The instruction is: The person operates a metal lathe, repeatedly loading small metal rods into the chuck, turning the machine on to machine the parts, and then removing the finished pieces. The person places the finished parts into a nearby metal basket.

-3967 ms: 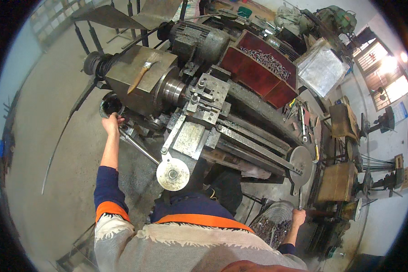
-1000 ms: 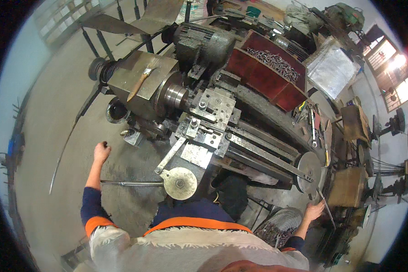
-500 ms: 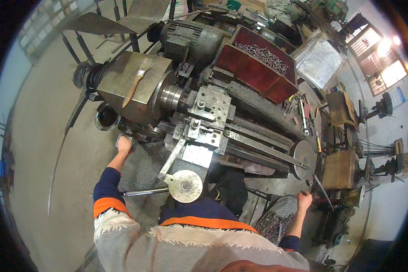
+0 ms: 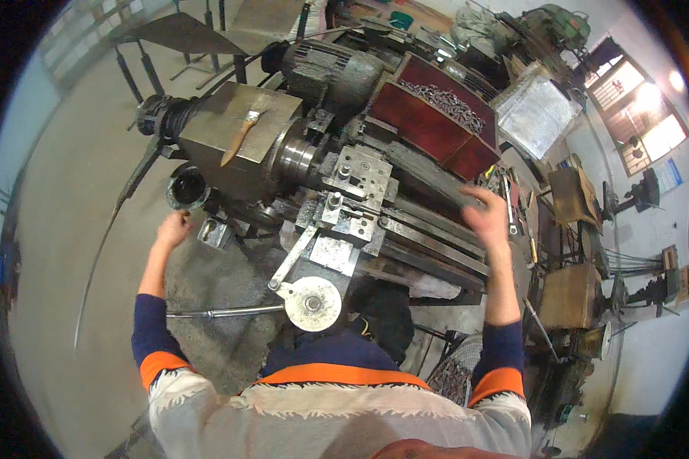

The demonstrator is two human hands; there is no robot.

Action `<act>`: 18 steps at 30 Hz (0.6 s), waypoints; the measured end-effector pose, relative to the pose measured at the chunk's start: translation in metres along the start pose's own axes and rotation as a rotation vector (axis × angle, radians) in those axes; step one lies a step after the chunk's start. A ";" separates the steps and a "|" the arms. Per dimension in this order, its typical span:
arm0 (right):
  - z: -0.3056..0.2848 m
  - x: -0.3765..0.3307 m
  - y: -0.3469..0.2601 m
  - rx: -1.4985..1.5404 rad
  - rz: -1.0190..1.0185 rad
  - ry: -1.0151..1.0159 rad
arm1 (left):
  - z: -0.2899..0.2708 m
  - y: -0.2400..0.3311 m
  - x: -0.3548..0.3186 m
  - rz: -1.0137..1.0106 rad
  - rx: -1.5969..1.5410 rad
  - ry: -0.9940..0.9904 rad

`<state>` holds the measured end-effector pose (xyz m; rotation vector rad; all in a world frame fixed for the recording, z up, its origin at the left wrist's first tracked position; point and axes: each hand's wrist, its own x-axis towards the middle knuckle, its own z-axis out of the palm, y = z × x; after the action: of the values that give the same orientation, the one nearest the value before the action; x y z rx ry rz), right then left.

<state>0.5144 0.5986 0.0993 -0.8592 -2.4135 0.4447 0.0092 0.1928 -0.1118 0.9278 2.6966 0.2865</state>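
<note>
My left hand [image 4: 174, 228] is closed just below a round, dark-mouthed metal cup [image 4: 187, 187] at the lathe's left end; what its fingers hold, if anything, is hidden. My right hand [image 4: 488, 218] is open and slightly blurred, fingers apart, over the right end of the lathe bed [image 4: 432, 229]. Between my arms is the lathe's tool slide [image 4: 352, 191], with a flat lever [image 4: 292, 258] and a round pale disc [image 4: 312, 304] in front. The bare metal chuck or spindle nose [image 4: 297, 157] shows left of the slide.
A wooden-handled brush [image 4: 240, 139] lies on the headstock cover [image 4: 230, 115]. Behind the bed stands a red bin [image 4: 413, 115] of small metal parts. A wrench [image 4: 511, 206] lies to the right. A mesh basket [image 4: 455, 371] of parts sits by my right elbow. A long bar [image 4: 226, 312] sticks out leftward.
My left hand has moved up and left, from beside a small metal box to the round cup. My right hand has risen from beside the basket to above the bed, its fingers opening.
</note>
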 end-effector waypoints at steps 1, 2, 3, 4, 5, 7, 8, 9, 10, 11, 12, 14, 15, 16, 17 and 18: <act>0.016 0.022 -0.039 0.126 -0.064 -0.075 | -0.031 0.001 -0.009 0.025 -0.058 0.098; 0.035 0.039 -0.060 0.230 -0.172 -0.109 | -0.063 -0.002 -0.020 0.026 -0.027 0.283; 0.062 0.059 -0.070 0.172 -0.300 -0.155 | -0.096 -0.003 -0.033 0.030 0.007 0.466; 0.086 0.074 -0.088 0.164 -0.381 -0.201 | -0.130 -0.004 -0.052 -0.093 -0.008 0.536; 0.106 0.086 -0.110 0.157 -0.469 -0.246 | -0.145 -0.035 -0.063 -0.098 -0.006 0.673; 0.136 0.099 -0.143 0.071 -0.391 -0.403 | -0.160 -0.088 -0.092 -0.236 0.144 0.590; 0.152 0.104 -0.154 0.062 -0.344 -0.464 | -0.141 -0.143 -0.108 -0.276 0.265 0.565; 0.165 0.106 -0.156 0.038 -0.281 -0.518 | -0.117 -0.145 -0.120 -0.345 0.188 0.584; 0.173 0.107 -0.155 0.026 -0.289 -0.489 | -0.102 -0.139 -0.130 -0.407 0.108 0.603; 0.175 0.108 -0.156 0.014 -0.279 -0.474 | -0.099 -0.112 -0.142 -0.433 0.151 0.568; 0.177 0.106 -0.156 0.001 -0.264 -0.467 | -0.093 -0.072 -0.158 -0.461 0.193 0.523; 0.178 0.106 -0.160 0.016 -0.206 -0.535 | -0.082 -0.015 -0.191 -0.421 0.129 0.588; 0.179 0.107 -0.162 -0.004 -0.222 -0.543 | -0.070 0.004 -0.197 -0.480 0.116 0.525; 0.179 0.110 -0.160 -0.030 -0.229 -0.541 | -0.069 0.026 -0.199 -0.472 0.146 0.555; 0.176 0.110 -0.158 -0.055 -0.233 -0.537 | -0.070 0.040 -0.201 -0.460 0.177 0.583; 0.172 0.109 -0.160 -0.066 -0.250 -0.540 | -0.074 0.037 -0.203 -0.441 0.173 0.531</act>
<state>0.2660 0.5303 0.0766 -0.4914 -2.9960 0.5561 0.1601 0.0880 0.0071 0.2895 3.3608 0.2306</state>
